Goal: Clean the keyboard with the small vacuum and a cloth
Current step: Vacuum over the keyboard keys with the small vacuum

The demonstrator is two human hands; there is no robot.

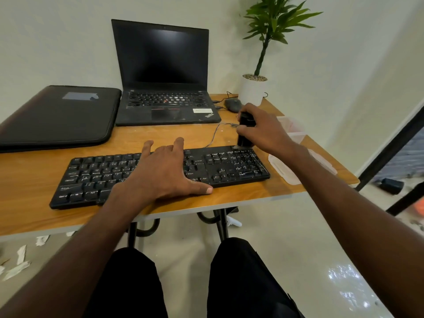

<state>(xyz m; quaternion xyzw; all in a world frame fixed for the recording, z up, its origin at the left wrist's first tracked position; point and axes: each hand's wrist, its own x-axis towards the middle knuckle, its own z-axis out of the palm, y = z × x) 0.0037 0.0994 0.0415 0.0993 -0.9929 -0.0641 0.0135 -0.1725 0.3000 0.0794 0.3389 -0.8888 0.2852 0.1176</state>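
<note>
1. Head view: the keyboard is laid across the front of the surface, its long axis running left to right, with the left end a little nearer the front edge than the right.
2. The left hand is spread flat over the middle of the keyboard, fingers straight, the thumb resting on the surface just past the front edge of the keys; the board appears to be steadied by it.
3. The small vacuum is gripped upright by the right hand, fingers curled round its dark body, and its lower end is set on the far right corner of the keyboard, over the number-pad rows.
4. The uncleaned run of keys is judged to lie leftward from the nozzle along the long axis, so the right hand is the nearer to that work; the left hand lies in that path and would need to be shifted.
5. Around: a thin cable just behind the keyboard, a laptop, a dark sleeve, a mouse, a potted plant, and clear plastic containers beside the right end. No cloth can be made out with certainty.
</note>
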